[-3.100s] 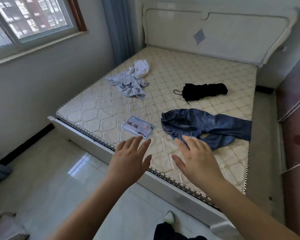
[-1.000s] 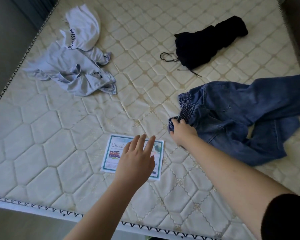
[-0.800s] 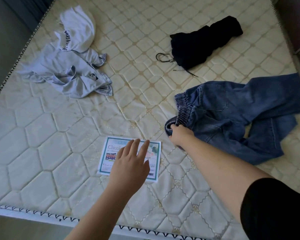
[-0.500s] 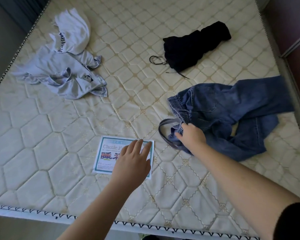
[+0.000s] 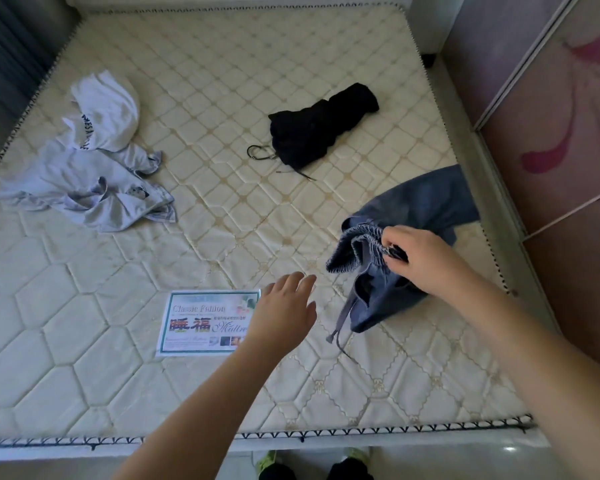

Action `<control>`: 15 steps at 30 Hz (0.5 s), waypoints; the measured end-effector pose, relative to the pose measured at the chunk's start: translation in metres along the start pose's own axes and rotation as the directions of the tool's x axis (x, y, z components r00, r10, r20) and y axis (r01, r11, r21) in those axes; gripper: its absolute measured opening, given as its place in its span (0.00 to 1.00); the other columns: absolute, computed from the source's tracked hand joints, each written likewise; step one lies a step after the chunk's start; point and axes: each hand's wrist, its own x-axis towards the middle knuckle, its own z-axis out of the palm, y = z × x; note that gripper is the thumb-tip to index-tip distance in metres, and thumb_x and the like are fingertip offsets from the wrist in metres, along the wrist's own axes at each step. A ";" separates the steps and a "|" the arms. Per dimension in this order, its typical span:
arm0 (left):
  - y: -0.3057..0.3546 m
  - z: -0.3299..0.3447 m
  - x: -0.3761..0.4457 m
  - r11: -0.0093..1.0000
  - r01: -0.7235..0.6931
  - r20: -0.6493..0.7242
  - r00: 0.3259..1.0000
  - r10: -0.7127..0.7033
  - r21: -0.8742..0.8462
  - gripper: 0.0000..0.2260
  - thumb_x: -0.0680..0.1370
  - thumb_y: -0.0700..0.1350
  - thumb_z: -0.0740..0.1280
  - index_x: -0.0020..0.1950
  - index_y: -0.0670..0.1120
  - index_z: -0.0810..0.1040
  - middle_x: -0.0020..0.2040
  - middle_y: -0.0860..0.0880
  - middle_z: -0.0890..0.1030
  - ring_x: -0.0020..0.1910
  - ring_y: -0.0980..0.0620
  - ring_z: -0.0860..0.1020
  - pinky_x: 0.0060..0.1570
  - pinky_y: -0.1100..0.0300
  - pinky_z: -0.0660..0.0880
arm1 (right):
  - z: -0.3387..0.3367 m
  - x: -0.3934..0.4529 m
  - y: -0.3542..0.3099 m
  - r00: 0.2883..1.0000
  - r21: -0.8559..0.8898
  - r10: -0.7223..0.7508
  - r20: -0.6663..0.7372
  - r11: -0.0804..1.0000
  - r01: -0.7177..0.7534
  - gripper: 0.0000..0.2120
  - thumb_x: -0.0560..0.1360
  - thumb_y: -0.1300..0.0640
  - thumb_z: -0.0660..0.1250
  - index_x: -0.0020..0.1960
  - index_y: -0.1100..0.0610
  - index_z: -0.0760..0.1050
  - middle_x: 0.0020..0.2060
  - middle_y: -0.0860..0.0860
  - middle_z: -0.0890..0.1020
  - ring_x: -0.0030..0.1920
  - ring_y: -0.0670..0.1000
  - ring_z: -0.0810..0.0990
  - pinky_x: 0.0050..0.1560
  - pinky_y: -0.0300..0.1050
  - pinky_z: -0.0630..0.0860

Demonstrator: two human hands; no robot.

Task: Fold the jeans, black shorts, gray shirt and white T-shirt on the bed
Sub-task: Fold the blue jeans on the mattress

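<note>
R hand (image 5: 420, 259) pinches the jeans (image 5: 395, 244) waistband & has lifted it off the bed (image 5: 222, 81) since 0.5 s ago, prob. to shake them flat, L hand (image 5: 284, 311) open reaching for it; black shorts (image 5: 321, 131) beyond, gray shirt (image 5: 84, 188) w/ white T-shirt (image 5: 106, 112) far L, unmoved.

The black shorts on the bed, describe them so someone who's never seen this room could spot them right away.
On the cream quilted mattress, look toward the far right part, beyond the blue jeans gripped by the right hand. The black shorts lie there bunched in a dark roll, a thin drawstring trailing from the near end. They are the only black garment there.
</note>
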 end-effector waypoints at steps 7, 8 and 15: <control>0.059 -0.024 -0.007 0.997 -0.059 0.060 0.996 0.062 -0.047 0.25 0.81 0.51 0.58 0.78 0.55 0.55 0.77 0.49 0.61 0.74 0.47 0.60 0.70 0.50 0.61 | -0.097 -0.060 -0.024 0.991 -0.010 -0.090 -0.096 0.996 0.089 0.13 0.75 0.63 0.67 0.45 0.49 0.65 0.37 0.42 0.69 0.36 0.48 0.69 0.33 0.34 0.63; 0.066 -0.030 -0.009 0.997 -0.065 0.054 0.996 0.066 -0.028 0.26 0.81 0.51 0.57 0.78 0.56 0.53 0.77 0.48 0.59 0.75 0.47 0.60 0.70 0.50 0.61 | -0.108 -0.067 -0.027 0.990 -0.004 -0.096 -0.108 0.995 0.096 0.13 0.75 0.63 0.67 0.45 0.49 0.65 0.37 0.42 0.69 0.36 0.46 0.69 0.34 0.35 0.63; 0.114 -0.067 -0.014 0.994 -0.114 -0.002 0.994 0.114 0.001 0.31 0.80 0.54 0.59 0.79 0.57 0.48 0.77 0.46 0.57 0.73 0.44 0.61 0.69 0.47 0.64 | -0.181 -0.101 -0.048 0.951 0.073 -0.237 -0.197 0.964 0.256 0.16 0.74 0.62 0.69 0.44 0.45 0.65 0.39 0.41 0.73 0.38 0.41 0.72 0.39 0.34 0.67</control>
